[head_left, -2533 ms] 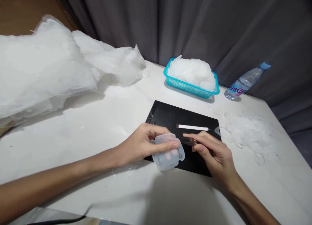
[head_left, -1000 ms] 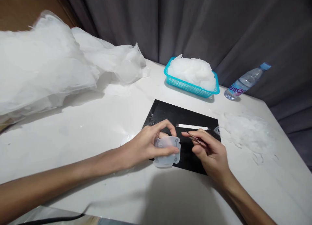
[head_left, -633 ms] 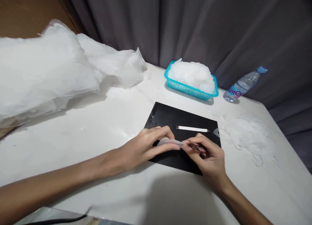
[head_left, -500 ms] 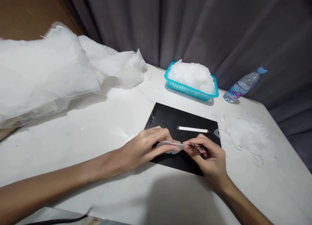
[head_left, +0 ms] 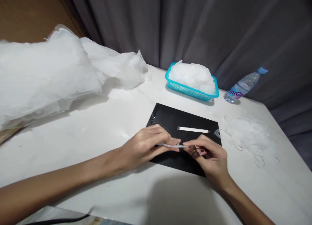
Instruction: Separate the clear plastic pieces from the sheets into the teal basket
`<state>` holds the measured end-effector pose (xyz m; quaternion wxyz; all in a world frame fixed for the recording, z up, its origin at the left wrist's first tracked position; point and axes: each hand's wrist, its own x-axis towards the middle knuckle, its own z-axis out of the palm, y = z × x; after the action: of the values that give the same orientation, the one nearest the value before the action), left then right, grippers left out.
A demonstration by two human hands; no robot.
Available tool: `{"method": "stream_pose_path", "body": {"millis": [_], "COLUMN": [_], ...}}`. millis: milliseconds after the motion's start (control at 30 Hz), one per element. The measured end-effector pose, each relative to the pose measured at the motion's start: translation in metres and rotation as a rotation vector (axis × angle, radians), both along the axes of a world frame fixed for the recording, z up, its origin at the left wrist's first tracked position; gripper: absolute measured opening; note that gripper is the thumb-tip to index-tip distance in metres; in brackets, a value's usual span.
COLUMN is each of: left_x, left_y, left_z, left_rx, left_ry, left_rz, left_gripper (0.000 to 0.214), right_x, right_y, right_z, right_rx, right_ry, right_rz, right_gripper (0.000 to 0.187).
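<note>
My left hand [head_left: 147,140] pinches a thin, translucent white piece [head_left: 181,146] between thumb and fingers, above a black mat [head_left: 186,114]. The piece is seen nearly edge-on, and its left part is hidden by the fingers. At its right end, my right hand [head_left: 213,158] is closed around a small brownish and pink item [head_left: 195,153], whose kind I cannot make out. The right fingertips meet the edge of the white piece. Beyond the hands, a slim white stick-like tool [head_left: 192,130] with dark ends lies on the mat.
A turquoise basket [head_left: 192,92] heaped with white pieces stands at the back. To its right is a water bottle [head_left: 237,90]. Thin white scraps [head_left: 252,137] lie at the right. Large bags of white material [head_left: 48,72] take up the left side of the white table [head_left: 104,127].
The white piece has tilted from showing part of its flat face to nearly edge-on. The fingers of both hands have shifted slightly around it.
</note>
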<state>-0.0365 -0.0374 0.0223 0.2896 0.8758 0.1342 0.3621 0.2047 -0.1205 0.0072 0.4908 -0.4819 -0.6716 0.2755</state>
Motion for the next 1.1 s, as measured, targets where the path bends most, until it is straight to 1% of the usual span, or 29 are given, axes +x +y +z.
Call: {"method": "stream_pose_path", "body": {"millis": [100, 200, 267, 300, 367, 433, 500, 567, 600, 633, 700, 767, 800, 833, 867, 900, 933, 967, 1033, 1100], "left_x": [0.000, 0.000, 0.000, -0.001, -0.002, -0.004, -0.007, -0.009, -0.009, -0.008, -0.006, -0.003, -0.001, 0.001, 0.003, 0.006, 0.010, 0.016, 0.033, 0.055], "left_y": [0.004, 0.008, 0.010, 0.011, 0.012, 0.013, 0.013, 0.014, 0.015, 0.017, 0.023, 0.035, 0.043, 0.054, 0.067, 0.082, 0.100, 0.119, 0.157, 0.189], "left_z": [-0.004, -0.004, -0.004, -0.005, -0.006, -0.007, -0.009, -0.011, -0.012, -0.013, -0.015, -0.014, -0.012, -0.010, -0.005, 0.002, 0.010, 0.020, 0.043, 0.064], "left_rx": [0.054, 0.067, 0.074, 0.077, 0.081, 0.058, -0.032, -0.210, -0.328, -0.455, -0.659, -0.782, -0.804, -0.795, -0.744, -0.658, -0.516, -0.347, -0.216, -0.097], "left_ry": [-0.027, -0.032, -0.034, -0.039, -0.050, -0.039, 0.023, 0.121, 0.162, 0.195, 0.196, 0.146, 0.120, 0.104, 0.102, 0.096, 0.091, 0.060, 0.025, 0.044], "left_rz": [-0.014, -0.020, -0.028, -0.037, -0.045, -0.026, 0.050, 0.167, 0.209, 0.231, 0.241, 0.254, 0.270, 0.294, 0.321, 0.373, 0.432, 0.512, 0.571, 0.598], "left_gripper": [0.015, 0.015, 0.016, 0.016, 0.016, 0.013, 0.011, 0.013, 0.016, 0.019, 0.028, 0.036, 0.040, 0.042, 0.044, 0.045, 0.045, 0.046, 0.047, 0.044], "right_x": [0.002, 0.003, 0.003, 0.003, 0.006, 0.013, 0.026, 0.042, 0.049, 0.056, 0.065, 0.068, 0.068, 0.066, 0.065, 0.063, 0.062, 0.061, 0.059, 0.058], "right_y": [-0.001, -0.003, -0.004, -0.003, 0.001, 0.010, 0.022, 0.035, 0.040, 0.045, 0.052, 0.057, 0.059, 0.061, 0.062, 0.063, 0.063, 0.064, 0.064, 0.064], "right_z": [-0.001, -0.001, -0.001, -0.001, -0.002, -0.004, -0.008, -0.014, -0.018, -0.022, -0.031, -0.041, -0.044, -0.047, -0.049, -0.050, -0.050, -0.050, -0.048, -0.048], "right_rx": [0.053, 0.097, 0.109, 0.096, 0.047, 0.001, -0.015, -0.033, -0.045, -0.053, -0.062, -0.067, -0.067, -0.064, -0.058, -0.052, -0.044, -0.036, -0.017, 0.002], "right_ry": [-0.005, -0.019, -0.021, -0.022, -0.036, -0.104, -0.233, -0.374, -0.424, -0.458, -0.488, -0.484, -0.474, -0.467, -0.462, -0.458, -0.456, -0.453, -0.449, -0.455], "right_rz": [0.001, -0.002, 0.009, 0.020, 0.011, -0.054, -0.143, -0.204, -0.226, -0.246, -0.286, -0.341, -0.367, -0.386, -0.401, -0.414, -0.427, -0.442, -0.466, -0.471], "right_gripper": [0.034, 0.040, 0.040, 0.037, 0.024, 0.014, 0.020, 0.026, 0.026, 0.025, 0.023, 0.021, 0.021, 0.021, 0.022, 0.023, 0.024, 0.026, 0.029, 0.032]}}
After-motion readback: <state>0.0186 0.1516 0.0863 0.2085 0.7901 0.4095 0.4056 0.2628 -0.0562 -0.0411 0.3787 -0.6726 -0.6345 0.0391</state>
